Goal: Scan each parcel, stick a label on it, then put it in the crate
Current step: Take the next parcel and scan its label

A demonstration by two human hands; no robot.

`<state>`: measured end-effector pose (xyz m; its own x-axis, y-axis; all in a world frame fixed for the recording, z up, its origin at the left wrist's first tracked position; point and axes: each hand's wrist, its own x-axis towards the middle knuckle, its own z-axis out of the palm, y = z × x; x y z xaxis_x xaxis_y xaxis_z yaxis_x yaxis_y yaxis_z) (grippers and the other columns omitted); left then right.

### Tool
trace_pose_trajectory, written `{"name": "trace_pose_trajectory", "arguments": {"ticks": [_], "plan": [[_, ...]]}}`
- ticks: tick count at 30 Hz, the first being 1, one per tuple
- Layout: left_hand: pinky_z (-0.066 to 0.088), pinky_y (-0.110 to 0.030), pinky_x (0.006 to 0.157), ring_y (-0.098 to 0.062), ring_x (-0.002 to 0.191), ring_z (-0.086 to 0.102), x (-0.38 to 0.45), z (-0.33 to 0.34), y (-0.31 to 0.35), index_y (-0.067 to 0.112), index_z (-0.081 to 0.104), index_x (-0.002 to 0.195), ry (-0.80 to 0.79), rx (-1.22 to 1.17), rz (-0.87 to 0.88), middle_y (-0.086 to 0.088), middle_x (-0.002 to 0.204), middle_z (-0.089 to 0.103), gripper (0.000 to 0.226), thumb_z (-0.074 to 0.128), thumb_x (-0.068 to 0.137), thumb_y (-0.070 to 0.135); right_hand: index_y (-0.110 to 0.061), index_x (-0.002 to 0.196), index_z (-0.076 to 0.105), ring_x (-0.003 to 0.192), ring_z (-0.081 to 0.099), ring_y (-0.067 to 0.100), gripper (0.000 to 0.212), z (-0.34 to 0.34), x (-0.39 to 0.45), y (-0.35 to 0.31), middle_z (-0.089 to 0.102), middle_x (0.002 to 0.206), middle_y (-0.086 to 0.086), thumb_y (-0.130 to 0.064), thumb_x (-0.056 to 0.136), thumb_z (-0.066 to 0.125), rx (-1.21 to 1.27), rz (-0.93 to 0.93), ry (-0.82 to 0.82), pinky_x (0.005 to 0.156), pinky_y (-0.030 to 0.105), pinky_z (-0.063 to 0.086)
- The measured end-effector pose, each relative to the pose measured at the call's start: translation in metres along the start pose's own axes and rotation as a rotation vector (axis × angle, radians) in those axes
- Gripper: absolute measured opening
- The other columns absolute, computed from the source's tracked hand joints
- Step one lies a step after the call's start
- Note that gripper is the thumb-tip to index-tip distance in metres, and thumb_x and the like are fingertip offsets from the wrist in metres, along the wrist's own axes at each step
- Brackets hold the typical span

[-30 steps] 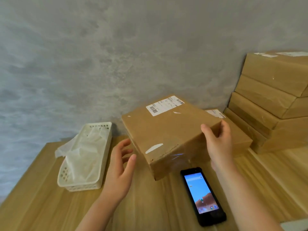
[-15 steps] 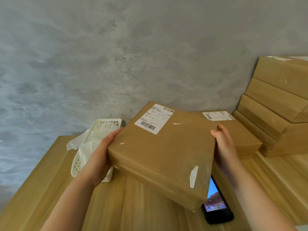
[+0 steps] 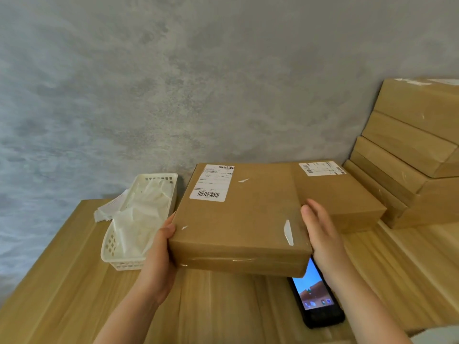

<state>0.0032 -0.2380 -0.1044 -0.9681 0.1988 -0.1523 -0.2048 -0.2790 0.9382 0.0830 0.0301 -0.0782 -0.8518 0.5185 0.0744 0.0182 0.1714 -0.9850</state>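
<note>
Grey mottled wall point(image 3: 198, 83) behind; light wooden table point(image 3: 74, 281) below, grain running toward the viewer. Item 1: flat brown cardboard parcel point(image 3: 248, 219), centre of view, held level above the table between both hands, its near edge overhanging the phone; white shipping label point(image 3: 212, 182) with barcodes at its 11 o'clock corner, small white tape scraps near its 5 o'clock and 7 o'clock corners. Item 2: left hand point(image 3: 159, 259), at the parcel's 8 o'clock, thumb on the top face at the corner, fingers hidden beneath, grasping the parcel's left side. Item 3: right hand point(image 3: 323, 234), at the parcel's 4 o'clock, palm flat against the right side, fingers straight; pressing rather than curling round it. Item 4: black phone point(image 3: 315, 299), lying on the table at 5 o'clock from the parcel, screen lit, upper end hidden under the parcel. Item 5: white slotted plastic basket point(image 3: 111, 247), on the table at 9 o'clock from the parcel, just beside the left hand, holding crumpled white paper sheets point(image 3: 139, 219) that spill over its far left rim. Item 6: second flat parcel point(image 3: 347, 202), on the table at 2 o'clock, partly covered by the held one, with its own label point(image 3: 321, 168). Item 7: stack of brown boxes point(image 3: 409, 157), stepped, at 3 o'clock against the wall
</note>
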Motion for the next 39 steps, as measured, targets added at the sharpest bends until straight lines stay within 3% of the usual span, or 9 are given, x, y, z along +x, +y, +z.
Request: {"name": "trace_pose_trajectory", "arguments": {"ticks": [7, 10, 13, 17, 22, 26, 33, 37, 39], "plan": [[0.04, -0.036, 0.106, -0.003, 0.125, 0.054, -0.013, -0.012, -0.01, 0.045, 0.054, 0.134, 0.077, 0.238, 0.136, 0.016, 0.131, 0.063, 0.049, 0.036, 0.088, 0.048, -0.042, 0.136, 0.042, 0.111, 0.056, -0.016, 0.052, 0.004, -0.023, 0.013, 0.062, 0.116, -0.037, -0.039, 0.089, 0.063, 0.027, 0.047, -0.211, 0.094, 0.019, 0.043], [0.037, -0.02, 0.103, 0.015, 0.121, 0.046, -0.017, -0.013, -0.008, 0.042, 0.046, 0.139, 0.126, 0.419, 0.193, 0.028, 0.135, 0.051, 0.04, 0.043, 0.104, 0.025, -0.039, 0.144, 0.041, 0.116, 0.056, -0.009, 0.058, 0.01, -0.019, 0.024, 0.063, 0.12, -0.031, -0.024, 0.094, 0.065, 0.011, 0.096, -0.23, 0.103, 0.029, 0.045], [0.024, -0.033, 0.12, -0.001, 0.142, 0.031, -0.016, -0.017, -0.02, 0.035, 0.042, 0.145, 0.101, 0.671, 0.205, 0.014, 0.155, 0.036, 0.046, 0.049, 0.102, 0.021, -0.032, 0.149, 0.039, 0.123, 0.051, -0.003, 0.056, 0.017, -0.013, 0.029, 0.053, 0.134, -0.025, -0.02, 0.098, 0.058, -0.033, 0.119, -0.202, 0.11, 0.033, 0.042], [0.018, -0.022, 0.113, -0.003, 0.147, 0.02, -0.015, -0.017, -0.028, 0.035, 0.041, 0.146, 0.021, 0.931, 0.221, 0.012, 0.163, 0.014, 0.049, 0.05, 0.098, 0.042, -0.027, 0.152, 0.036, 0.132, 0.046, 0.005, 0.054, 0.021, -0.006, 0.034, 0.048, 0.145, -0.014, -0.022, 0.101, 0.054, -0.129, 0.07, -0.205, 0.113, 0.033, 0.039], [0.027, -0.034, 0.119, -0.012, 0.146, 0.028, -0.01, -0.026, -0.027, 0.033, 0.025, 0.155, -0.083, 1.13, 0.224, 0.012, 0.165, -0.005, 0.093, 0.063, 0.077, 0.068, -0.018, 0.151, 0.038, 0.129, 0.049, 0.004, 0.057, 0.021, 0.006, 0.039, 0.053, 0.14, -0.011, -0.025, 0.098, 0.058, -0.237, -0.019, -0.231, 0.112, 0.032, 0.04], [0.009, -0.031, 0.12, -0.016, 0.152, 0.004, -0.008, -0.022, -0.027, 0.028, 0.026, 0.155, -0.087, 1.321, 0.349, 0.009, 0.164, 0.011, 0.099, 0.044, 0.073, 0.081, -0.018, 0.146, 0.045, 0.126, 0.054, 0.007, 0.057, 0.02, 0.01, 0.044, 0.059, 0.136, -0.008, -0.035, 0.095, 0.062, -0.327, -0.097, -0.217, 0.108, 0.035, 0.046], [0.015, -0.033, 0.12, -0.02, 0.151, 0.016, -0.01, -0.019, -0.03, 0.026, 0.031, 0.154, -0.073, 1.478, 0.476, 0.005, 0.161, 0.027, 0.088, 0.017, 0.081, 0.074, -0.022, 0.137, 0.049, 0.121, 0.054, 0.013, 0.042, -0.01, -0.002, 0.051, 0.056, 0.132, -0.006, -0.038, 0.098, 0.052, -0.647, -0.186, -0.027, 0.091, 0.024, 0.043], [0.019, -0.037, 0.12, -0.024, 0.15, 0.021, -0.01, -0.018, -0.035, 0.022, 0.032, 0.154, -0.054, 1.545, 0.485, 0.002, 0.161, 0.029, 0.084, 0.016, 0.086, 0.069, -0.016, 0.138, 0.04, 0.113, 0.052, 0.021, 0.067, -0.028, -0.022, 0.056, 0.054, 0.127, 0.004, -0.065, 0.092, 0.041, -1.2, -0.015, -0.05, 0.085, 0.029, 0.047], [0.015, -0.036, 0.119, -0.024, 0.151, 0.02, -0.009, -0.017, -0.036, 0.021, 0.031, 0.155, -0.052, 1.554, 0.488, 0.001, 0.161, 0.029, 0.083, 0.017, 0.087, 0.068, -0.018, 0.132, 0.041, 0.105, 0.048, 0.018, 0.084, -0.03, -0.031, 0.061, 0.049, 0.117, 0.0, -0.083, 0.079, 0.04, -1.236, 0.104, -0.162, 0.078, 0.029, 0.045]]}}
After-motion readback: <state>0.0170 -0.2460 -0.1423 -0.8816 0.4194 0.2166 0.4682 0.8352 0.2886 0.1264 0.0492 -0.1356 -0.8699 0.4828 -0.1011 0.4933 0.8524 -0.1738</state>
